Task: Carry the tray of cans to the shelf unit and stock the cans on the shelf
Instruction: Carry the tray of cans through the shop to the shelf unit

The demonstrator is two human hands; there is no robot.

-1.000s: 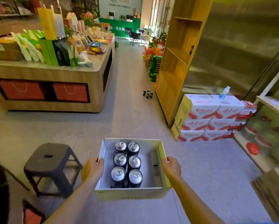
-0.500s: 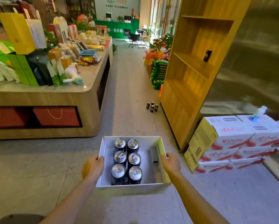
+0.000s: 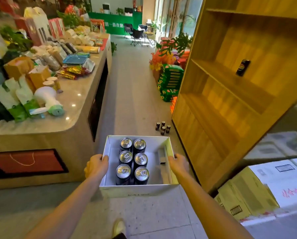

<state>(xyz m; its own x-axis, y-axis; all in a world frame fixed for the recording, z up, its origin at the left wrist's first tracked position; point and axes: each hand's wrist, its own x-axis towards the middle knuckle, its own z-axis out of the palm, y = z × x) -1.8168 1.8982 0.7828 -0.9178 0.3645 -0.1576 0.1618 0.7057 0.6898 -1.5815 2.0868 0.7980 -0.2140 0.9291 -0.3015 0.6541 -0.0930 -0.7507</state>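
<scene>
Tray (image 3: 137,189) of cans (image 3: 133,161) carried toward the shelf (image 3: 230,94)
Opposite walls are gripped by left hand (image 3: 96,167) and right hand (image 3: 178,165), both closed on them, so the cans stay upright.

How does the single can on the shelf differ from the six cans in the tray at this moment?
The can on the shelf stands alone on a board of the wooden shelf unit; the six cans in the tray sit packed two by three. The shelf can shows its dark side and label; the tray cans show mainly silver tops. The tray is carried by the left hand and right hand. All are upright and dark-bodied.
</scene>
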